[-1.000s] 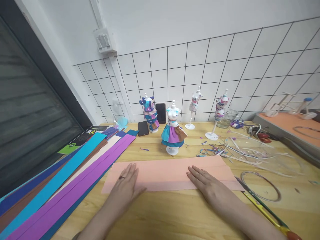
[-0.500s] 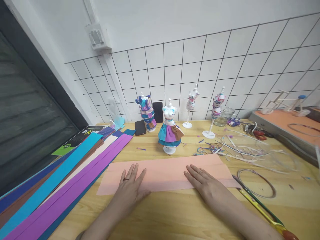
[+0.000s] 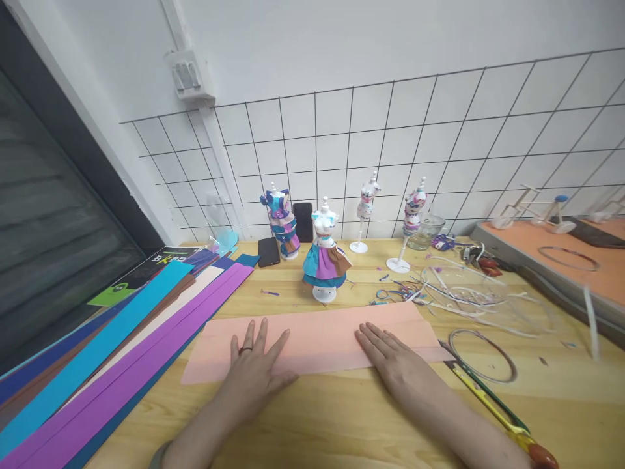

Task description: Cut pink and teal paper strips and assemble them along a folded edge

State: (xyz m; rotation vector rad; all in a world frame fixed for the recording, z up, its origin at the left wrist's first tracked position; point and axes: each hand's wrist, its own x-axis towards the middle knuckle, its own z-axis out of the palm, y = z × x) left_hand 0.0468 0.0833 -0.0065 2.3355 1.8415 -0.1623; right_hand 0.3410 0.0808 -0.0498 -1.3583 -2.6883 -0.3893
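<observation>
Both hands lie flat, palms down and fingers spread, gripping nothing. The left hand (image 3: pixel 254 371), ring on one finger, presses the lower left part of a folded peach-pink paper sheet (image 3: pixel 317 335) lying lengthwise at frame centre on the wooden table (image 3: pixel 342 423). The right hand (image 3: pixel 393 358) rests on its lower right edge. Coloured paper strips (image 3: pixel 112 365) fan across the lower left; a dressed mini mannequin (image 3: pixel 325 257) stands just above the sheet; scissors (image 3: pixel 493 407) lie at lower right.
</observation>
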